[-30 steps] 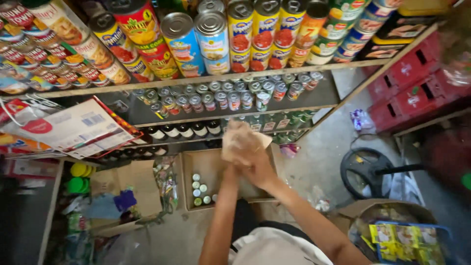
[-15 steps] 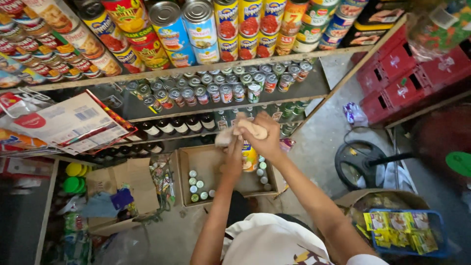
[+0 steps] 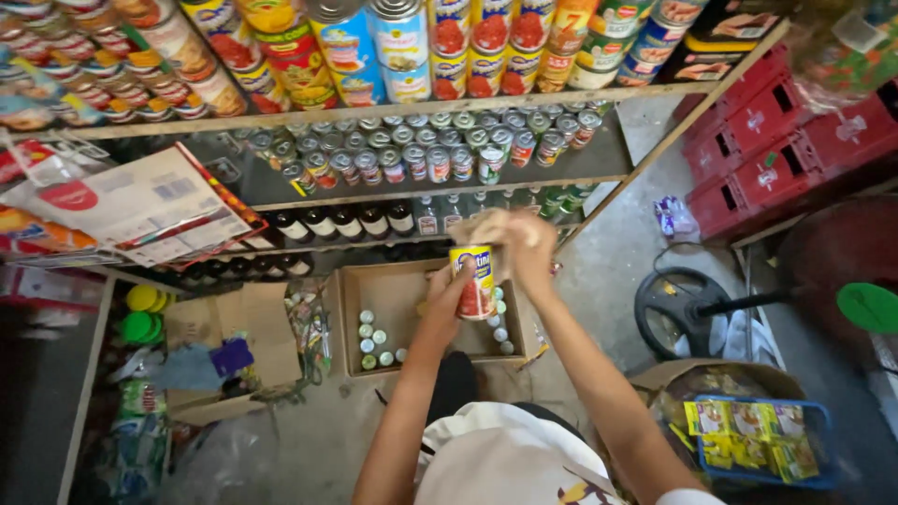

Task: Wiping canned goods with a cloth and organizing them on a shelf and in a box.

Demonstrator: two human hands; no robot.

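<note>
At centre frame, above an open cardboard box of small cans, the left hand grips a yellow-and-red labelled tin can while the right hand presses a crumpled beige cloth onto its top, apparently wiping it.

Wooden shelves at twelve o'clock carry rows of tall colourful tins above small cans and dark bottles. On the grey concrete floor, an open cardboard box sits centre; red plastic crates stand at two o'clock.
</note>
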